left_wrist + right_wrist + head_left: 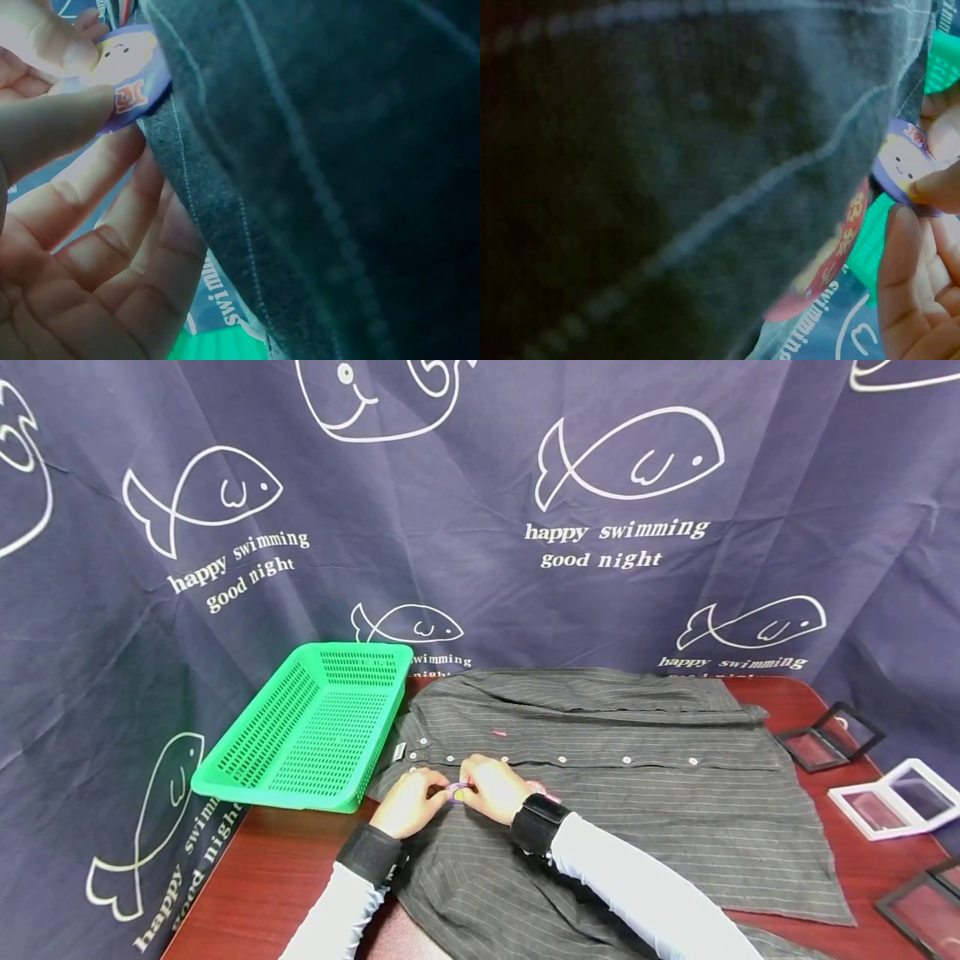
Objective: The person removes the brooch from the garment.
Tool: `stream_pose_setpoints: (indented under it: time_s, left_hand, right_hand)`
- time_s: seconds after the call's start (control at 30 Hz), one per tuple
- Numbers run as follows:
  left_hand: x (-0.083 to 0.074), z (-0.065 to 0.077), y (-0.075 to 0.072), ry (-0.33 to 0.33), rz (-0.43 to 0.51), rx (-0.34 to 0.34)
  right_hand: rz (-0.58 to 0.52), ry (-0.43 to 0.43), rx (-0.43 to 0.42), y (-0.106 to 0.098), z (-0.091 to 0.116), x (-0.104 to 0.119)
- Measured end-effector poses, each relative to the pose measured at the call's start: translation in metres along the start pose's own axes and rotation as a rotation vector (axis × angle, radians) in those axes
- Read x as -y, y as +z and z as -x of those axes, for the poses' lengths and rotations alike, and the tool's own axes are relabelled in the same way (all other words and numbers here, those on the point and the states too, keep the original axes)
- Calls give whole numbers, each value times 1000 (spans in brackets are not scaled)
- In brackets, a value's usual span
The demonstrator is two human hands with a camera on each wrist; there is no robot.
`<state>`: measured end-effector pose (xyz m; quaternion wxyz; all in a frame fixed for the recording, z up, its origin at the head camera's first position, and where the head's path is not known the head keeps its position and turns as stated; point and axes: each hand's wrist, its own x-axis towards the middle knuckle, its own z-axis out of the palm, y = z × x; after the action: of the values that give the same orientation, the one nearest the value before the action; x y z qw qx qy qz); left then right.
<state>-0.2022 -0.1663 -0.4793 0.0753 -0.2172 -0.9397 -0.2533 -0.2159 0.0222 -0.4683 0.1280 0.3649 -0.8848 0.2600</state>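
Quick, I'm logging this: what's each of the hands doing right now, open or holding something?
Left hand: closed, pinching the purple badge by its edge.
Right hand: closed, pinching the same badge.

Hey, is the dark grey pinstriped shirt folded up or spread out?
Spread out: the dark grey pinstriped shirt lies across the glossy reddish-brown table, its row of small round white buttons showing.
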Motion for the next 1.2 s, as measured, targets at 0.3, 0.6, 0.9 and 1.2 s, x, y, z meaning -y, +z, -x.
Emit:
stream_pose_setpoints:
  time_s: [0.3, 0.6, 0.9, 1.2]
  left_hand:
    - [-1, 3, -3, -5, 76, 19]
    - [-3, 5, -9, 26, 27, 5]
    - [-4, 5, -8, 37, -13, 64]
    - [-6, 6, -8, 51, -50, 122]
  right_hand:
    - [123, -92, -25, 2, 2, 3]
    - [191, -119, 16, 5, 4, 6]
    - [215, -157, 20, 3, 5, 7]
    - [167, -165, 58, 1, 7, 5]
